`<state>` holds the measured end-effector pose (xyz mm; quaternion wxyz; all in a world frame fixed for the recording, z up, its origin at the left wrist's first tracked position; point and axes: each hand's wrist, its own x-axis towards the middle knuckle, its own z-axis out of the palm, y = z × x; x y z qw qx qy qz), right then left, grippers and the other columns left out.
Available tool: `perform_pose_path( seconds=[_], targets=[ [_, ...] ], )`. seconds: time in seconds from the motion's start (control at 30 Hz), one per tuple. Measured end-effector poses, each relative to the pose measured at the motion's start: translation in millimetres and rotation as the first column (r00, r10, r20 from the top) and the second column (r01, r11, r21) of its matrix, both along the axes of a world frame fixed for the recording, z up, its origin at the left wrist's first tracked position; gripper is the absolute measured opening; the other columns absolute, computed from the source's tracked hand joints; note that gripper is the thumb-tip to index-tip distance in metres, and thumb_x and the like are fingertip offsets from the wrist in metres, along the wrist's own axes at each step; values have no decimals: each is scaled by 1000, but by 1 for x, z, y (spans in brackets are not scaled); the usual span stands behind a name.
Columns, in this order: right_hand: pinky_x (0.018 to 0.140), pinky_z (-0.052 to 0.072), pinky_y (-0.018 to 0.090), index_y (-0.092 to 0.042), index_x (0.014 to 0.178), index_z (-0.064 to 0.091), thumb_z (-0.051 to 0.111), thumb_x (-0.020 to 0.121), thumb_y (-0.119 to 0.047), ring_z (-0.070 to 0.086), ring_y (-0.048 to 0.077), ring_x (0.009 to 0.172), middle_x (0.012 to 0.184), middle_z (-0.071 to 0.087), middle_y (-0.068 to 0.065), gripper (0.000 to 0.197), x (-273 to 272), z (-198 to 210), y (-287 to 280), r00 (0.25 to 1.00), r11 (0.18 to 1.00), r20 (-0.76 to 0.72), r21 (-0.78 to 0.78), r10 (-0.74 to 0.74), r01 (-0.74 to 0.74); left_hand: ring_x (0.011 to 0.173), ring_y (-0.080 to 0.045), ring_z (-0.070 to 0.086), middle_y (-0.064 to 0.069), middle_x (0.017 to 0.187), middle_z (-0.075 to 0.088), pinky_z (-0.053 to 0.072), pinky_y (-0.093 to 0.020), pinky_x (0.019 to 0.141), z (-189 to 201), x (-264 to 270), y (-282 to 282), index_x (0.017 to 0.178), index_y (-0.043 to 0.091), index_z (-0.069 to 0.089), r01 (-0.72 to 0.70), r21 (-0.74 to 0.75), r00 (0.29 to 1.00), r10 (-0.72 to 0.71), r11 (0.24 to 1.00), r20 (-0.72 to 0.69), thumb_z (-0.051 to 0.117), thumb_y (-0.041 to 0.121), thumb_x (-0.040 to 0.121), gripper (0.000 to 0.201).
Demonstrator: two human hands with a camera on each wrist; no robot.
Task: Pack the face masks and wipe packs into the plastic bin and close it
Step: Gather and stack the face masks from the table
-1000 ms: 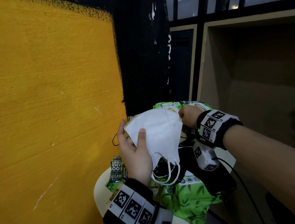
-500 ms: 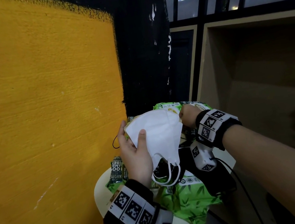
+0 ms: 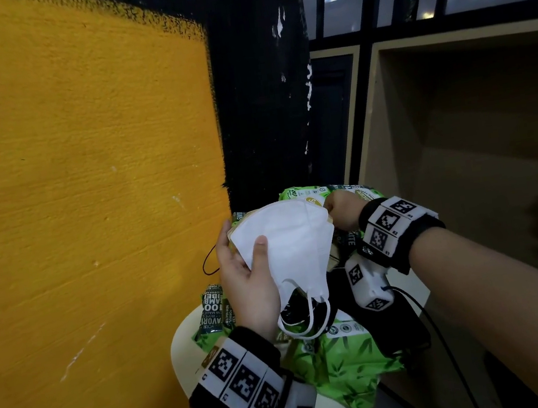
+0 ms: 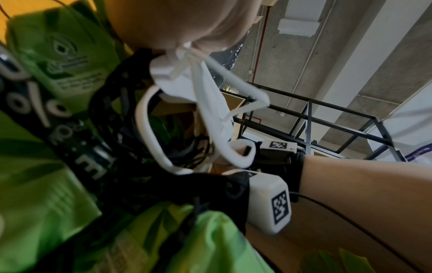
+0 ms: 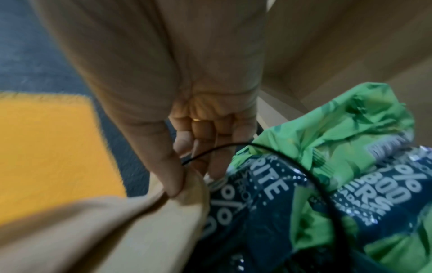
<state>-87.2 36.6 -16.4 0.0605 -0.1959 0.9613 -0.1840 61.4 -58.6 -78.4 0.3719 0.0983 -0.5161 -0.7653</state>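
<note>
Left hand: the left hand (image 3: 250, 287) holds the white face mask (image 3: 289, 246) from its left side, thumb laid across the front, the other fingers curled behind the far-left edge; the grip is on the mask.
Right hand: the right hand (image 3: 343, 210) is at the mask's far-right corner; in the right wrist view its thumb and fingers (image 5: 174, 177) pinch the mask's edge, with a thin black cord looping just past the fingertips.
Face mask: white, folded flat, held up between both hands above the heap of packs, its pointed end toward the near side. Two white ear loops (image 3: 306, 319) hang from that near end; the left wrist view shows them dangling (image 4: 149, 129) under the mask.
Second mask layer: a tan edge shows behind the white mask along its far rim; whether it is a separate mask cannot be told.
Wipe packs: green wipe packs (image 3: 341, 356) with leaf print and dark lettered bands lie heaped below the hands; one pack (image 3: 304, 193) stands behind the mask at the far side, another (image 3: 215, 310) lies at the left.
Support: the packs rest on a pale rounded surface (image 3: 181, 351), only partly seen; what it is cannot be told.
Black items: a tangle of black cords (image 4: 121, 114) lies among the packs beneath the mask.
Surroundings: a yellow wall (image 3: 86, 195) fills the left, a black pillar (image 3: 260, 101) stands far centre, an open tan shelf unit (image 3: 459, 142) is on the right.
</note>
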Motion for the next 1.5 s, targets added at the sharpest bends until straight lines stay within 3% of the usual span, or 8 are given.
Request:
perform_pose_path(
  seconds=[0.17,0.6,0.73,0.87,1.1,1.17,1.33,1.5],
  targets=[
    [31,35,12,-16,67,45,61,75,12,46,4,28,58,48,6,34,-8,5,20,997,939,71,-343,15,10,117,-17,58,-1,130,55,51,-34,97,-1,-1,0,143,30,31,8,-18,1000,-8,1000,1,50,11,96,55],
    [60,41,19,-3,81,71,45,88,4,55,12,69,74,63,4,28,-14,16,36,992,788,124,-609,-15,88,110,-16,62,-6,128,61,52,-32,91,-4,-4,3,142,30,33,-11,-43,1000,11,999,10,51,12,95,54],
    [84,50,26,-6,93,74,63,84,-4,62,16,87,85,68,5,14,-14,27,47,992,883,-115,-469,-51,-9,114,-20,61,-3,126,61,50,-43,99,-3,-4,6,136,37,36,13,-35,1000,-13,999,-2,51,14,95,49],
    [80,42,18,-8,95,74,68,82,-8,59,11,86,91,70,7,15,-4,36,51,962,958,-270,-284,-32,-48,125,-26,54,-8,139,52,45,-51,104,2,-4,10,120,46,39,35,-15,999,-35,999,-8,53,12,94,45],
    [81,51,33,-1,112,65,49,91,-12,62,29,95,114,65,15,29,-2,9,48,991,989,-113,120,-68,82,115,-23,61,-4,123,62,48,-49,101,6,2,9,136,33,37,1,-11,1000,-1,1000,-13,52,11,95,49],
    [71,51,34,1,111,64,50,90,-18,59,27,85,105,66,14,32,0,6,48,991,984,-96,148,-90,104,113,-24,62,-4,121,62,50,-48,99,7,4,7,142,28,33,-22,-39,1000,23,999,4,51,12,95,52],
    [89,42,32,-12,115,59,61,82,-42,51,27,114,112,57,11,45,11,-1,42,988,998,-156,66,1,9,113,-24,61,-4,123,60,51,-46,97,7,5,6,144,28,30,-14,-37,1000,15,999,17,50,14,96,54],
    [92,39,38,-13,113,55,63,76,-49,45,31,114,112,49,13,53,16,-8,24,984,979,-162,202,69,-35,107,-18,63,2,112,62,54,-39,92,5,4,5,139,32,32,0,-9,1000,0,1000,0,49,13,96,50]
  ],
)
